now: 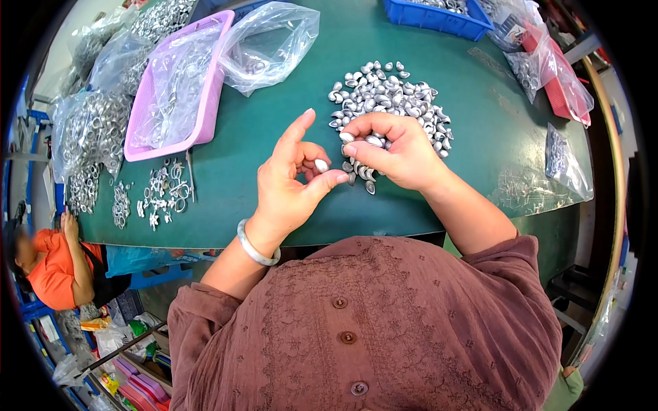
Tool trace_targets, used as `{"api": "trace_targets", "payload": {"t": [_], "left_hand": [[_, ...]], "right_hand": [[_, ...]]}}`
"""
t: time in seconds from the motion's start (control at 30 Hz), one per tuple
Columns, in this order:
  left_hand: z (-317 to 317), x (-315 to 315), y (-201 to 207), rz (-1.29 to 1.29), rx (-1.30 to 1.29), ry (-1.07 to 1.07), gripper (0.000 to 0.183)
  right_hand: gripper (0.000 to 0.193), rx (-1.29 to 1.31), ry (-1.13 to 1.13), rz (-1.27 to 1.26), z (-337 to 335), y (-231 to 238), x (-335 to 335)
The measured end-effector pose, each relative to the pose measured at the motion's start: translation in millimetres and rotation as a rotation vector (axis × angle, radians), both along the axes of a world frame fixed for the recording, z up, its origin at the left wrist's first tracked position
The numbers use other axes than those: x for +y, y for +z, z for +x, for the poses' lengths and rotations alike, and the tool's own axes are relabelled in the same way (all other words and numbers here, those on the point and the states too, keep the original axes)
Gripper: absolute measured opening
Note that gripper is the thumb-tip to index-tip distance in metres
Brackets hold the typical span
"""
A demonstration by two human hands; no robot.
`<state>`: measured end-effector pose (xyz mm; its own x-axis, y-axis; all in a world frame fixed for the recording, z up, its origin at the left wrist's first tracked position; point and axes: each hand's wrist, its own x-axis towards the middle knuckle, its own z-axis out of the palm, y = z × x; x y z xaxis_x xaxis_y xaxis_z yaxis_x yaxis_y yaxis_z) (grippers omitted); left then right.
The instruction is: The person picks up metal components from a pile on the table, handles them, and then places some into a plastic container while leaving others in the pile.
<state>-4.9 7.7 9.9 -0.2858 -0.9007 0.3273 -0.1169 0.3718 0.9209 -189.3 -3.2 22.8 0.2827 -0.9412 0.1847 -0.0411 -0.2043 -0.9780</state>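
Note:
A loose heap of small silver, shell-shaped metal pieces [391,96] lies on the green tabletop [288,116] in front of me. My right hand [404,147] is at the heap's near edge, its thumb and forefinger pinching one shell-shaped piece [347,137]. To its left, my left hand [288,175] has another silver piece [321,165] at its curled fingers. The left forefinger points up and the thumb stretches toward the right hand. A few more pieces lie below the right hand, partly hidden by it.
A pink basket [209,113] with plastic-wrapped parts stands left, beside an open clear bag [271,48]. Small ring-like metal parts [164,188] lie near it. A blue bin [439,17] is at the back, a red basket [558,82] at right. Another person [58,264] sits far left.

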Motion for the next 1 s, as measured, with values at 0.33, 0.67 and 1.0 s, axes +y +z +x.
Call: {"api": "trace_targets", "payload": {"t": [0.33,0.67,1.0], "left_hand": [[6,-13,15,0.672,0.266,0.082,0.028],[17,-133,41,0.721,0.873,0.354,0.021],[27,-148,13,-0.073,-0.961,0.319,0.038]], "right_hand": [[0.017,-0.113,0.060,0.486,-1,21,-9],[0.015,-0.009,0.050,0.540,62,49,-136],[0.040,-0.350,-0.176,0.582,118,50,-184]]}}
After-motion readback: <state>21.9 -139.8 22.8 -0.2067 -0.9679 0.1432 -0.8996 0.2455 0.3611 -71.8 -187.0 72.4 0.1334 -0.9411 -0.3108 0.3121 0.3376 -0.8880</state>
